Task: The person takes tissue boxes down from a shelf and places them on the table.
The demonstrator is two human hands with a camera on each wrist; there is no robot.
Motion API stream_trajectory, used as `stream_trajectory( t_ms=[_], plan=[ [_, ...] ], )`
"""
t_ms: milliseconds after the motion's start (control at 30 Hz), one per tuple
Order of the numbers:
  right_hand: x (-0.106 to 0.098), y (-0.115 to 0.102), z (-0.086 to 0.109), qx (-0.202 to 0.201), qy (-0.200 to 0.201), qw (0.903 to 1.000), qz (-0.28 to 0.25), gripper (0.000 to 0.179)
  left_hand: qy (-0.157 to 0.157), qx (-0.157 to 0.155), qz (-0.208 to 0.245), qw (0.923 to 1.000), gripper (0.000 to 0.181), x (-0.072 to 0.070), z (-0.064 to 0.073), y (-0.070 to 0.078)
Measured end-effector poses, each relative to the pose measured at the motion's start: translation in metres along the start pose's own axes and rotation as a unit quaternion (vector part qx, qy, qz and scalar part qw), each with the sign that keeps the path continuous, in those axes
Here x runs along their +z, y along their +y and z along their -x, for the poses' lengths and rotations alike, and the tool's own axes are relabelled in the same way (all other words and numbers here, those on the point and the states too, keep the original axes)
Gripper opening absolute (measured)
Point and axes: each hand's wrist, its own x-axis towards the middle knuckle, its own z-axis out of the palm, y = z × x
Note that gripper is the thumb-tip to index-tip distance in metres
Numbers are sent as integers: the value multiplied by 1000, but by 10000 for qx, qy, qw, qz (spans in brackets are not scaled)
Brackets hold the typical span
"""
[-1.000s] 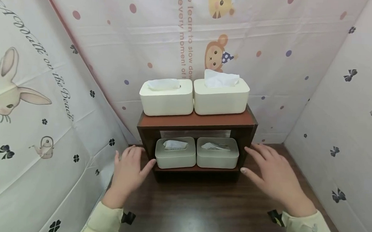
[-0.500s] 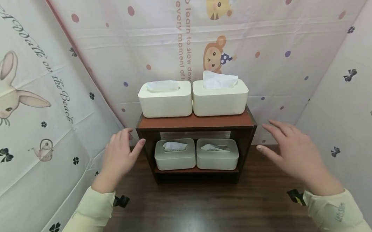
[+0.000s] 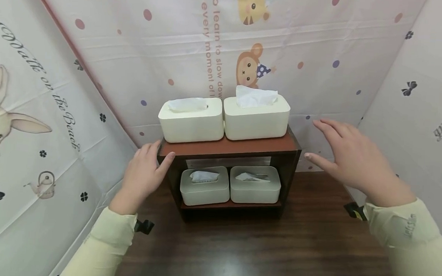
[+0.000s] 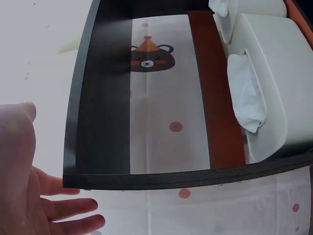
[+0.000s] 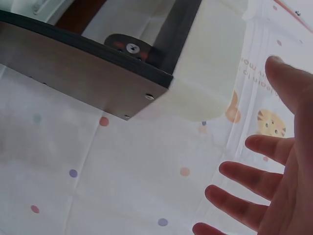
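Observation:
A small dark two-tier shelf (image 3: pixel 229 149) with reddish-brown boards stands against the far curtain. On its top sit two cream tissue boxes side by side, the left box (image 3: pixel 191 130) and the right box (image 3: pixel 257 126), each with tissue showing. Two greyer tissue boxes, left (image 3: pixel 205 192) and right (image 3: pixel 255 190), fill the lower tier. My left hand (image 3: pixel 142 173) is at the shelf's upper left corner, thumb in front and fingers extended along the outer side. Off to the right of the shelf, my right hand (image 3: pixel 355 155) hovers with spread fingers and holds nothing.
Printed curtains enclose the space: a left curtain (image 3: pixel 57 117) with a rabbit, a back curtain (image 3: pixel 165 51) with dots, and a right curtain (image 3: pixel 405 122) with bows. Dark wood-grain floor or tabletop (image 3: pixel 230 251) lies in front of the shelf.
My left hand has risen from the shelf's lower left side to its upper corner. My right hand has moved up and outward from the right side. The boxes stay on the shelf.

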Motion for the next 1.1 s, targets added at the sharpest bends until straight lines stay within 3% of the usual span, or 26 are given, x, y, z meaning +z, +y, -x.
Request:
stream_trajectory(
  t_ms=[467, 733, 1100],
  plan=[
    [-27, -1, -52, 15, -448, 9987, -234, 98, -617, -105, -92, 9980, 103, 7, -20, 2],
    [-38, -9, -92, -196, -656, 9973, -280, 102, -574, -269, 223, 9977, 102, 11, -34, -4],
    [-50, -18, -146, -816, -1132, 9895, -388, 109, -882, -565, 826, 9911, 108, 16, -49, -14]
  ],
)
